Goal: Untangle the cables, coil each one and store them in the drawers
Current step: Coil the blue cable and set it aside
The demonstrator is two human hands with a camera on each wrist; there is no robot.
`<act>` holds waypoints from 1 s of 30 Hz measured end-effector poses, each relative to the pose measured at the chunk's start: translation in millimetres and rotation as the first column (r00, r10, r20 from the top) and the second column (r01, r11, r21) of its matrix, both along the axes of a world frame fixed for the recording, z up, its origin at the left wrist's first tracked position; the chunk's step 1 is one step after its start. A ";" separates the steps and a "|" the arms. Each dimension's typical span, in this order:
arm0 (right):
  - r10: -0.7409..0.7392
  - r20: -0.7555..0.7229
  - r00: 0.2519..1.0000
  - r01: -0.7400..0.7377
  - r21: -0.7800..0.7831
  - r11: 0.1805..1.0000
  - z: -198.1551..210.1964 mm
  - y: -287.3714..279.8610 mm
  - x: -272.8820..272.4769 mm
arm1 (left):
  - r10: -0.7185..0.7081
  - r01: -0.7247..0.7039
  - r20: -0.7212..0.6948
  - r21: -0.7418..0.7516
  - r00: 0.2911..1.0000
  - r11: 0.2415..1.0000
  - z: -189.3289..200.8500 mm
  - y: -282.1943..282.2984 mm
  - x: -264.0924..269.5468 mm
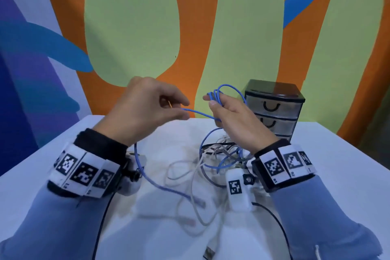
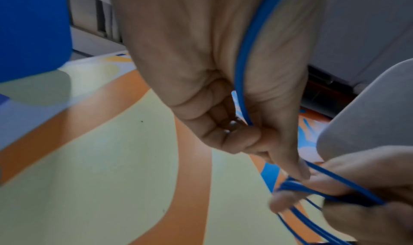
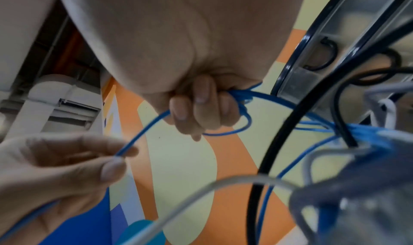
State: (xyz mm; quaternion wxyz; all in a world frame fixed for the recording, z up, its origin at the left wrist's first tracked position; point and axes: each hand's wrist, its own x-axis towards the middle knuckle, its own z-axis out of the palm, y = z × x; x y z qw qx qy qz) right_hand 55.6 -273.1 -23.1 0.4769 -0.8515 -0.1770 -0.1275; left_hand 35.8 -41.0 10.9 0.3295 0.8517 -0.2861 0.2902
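My right hand (image 1: 236,118) is curled round several loops of the thin blue cable (image 1: 198,113), held up above the white table (image 1: 337,164). My left hand (image 1: 145,107) pinches the free run of the same cable between thumb and forefinger, feeding it toward the coil. The tail hangs under my left wrist to the tabletop, its end near the tangle of white, grey and black cables (image 1: 219,154). The small black-framed drawer unit with clear drawers (image 1: 274,107) stands shut behind. Risk, I judge: the tail snags the pile and drags it up, or the loops spring loose if my right hand's hold relaxes.
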 end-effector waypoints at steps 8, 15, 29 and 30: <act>0.337 -0.171 0.926 -0.297 0.223 0.928 13.9 -2.7 -11.5 | 0.249 -0.203 0.347 -0.165 0.904 0.965 -3.8 23.7 23.7; 0.645 -0.146 0.750 -0.402 0.674 0.620 18.3 5.7 -22.2 | 0.413 -0.431 0.263 0.011 0.872 0.902 -17.5 19.6 35.8; 0.432 -0.114 0.895 -0.208 0.750 0.628 17.3 12.6 -17.9 | -0.139 0.107 -0.296 -0.122 0.945 0.987 -6.5 -9.2 6.5; 0.432 -0.116 0.895 -0.210 0.743 0.635 16.3 15.5 -18.3 | -0.223 0.162 -0.343 -0.199 0.912 0.967 -5.7 -10.7 4.4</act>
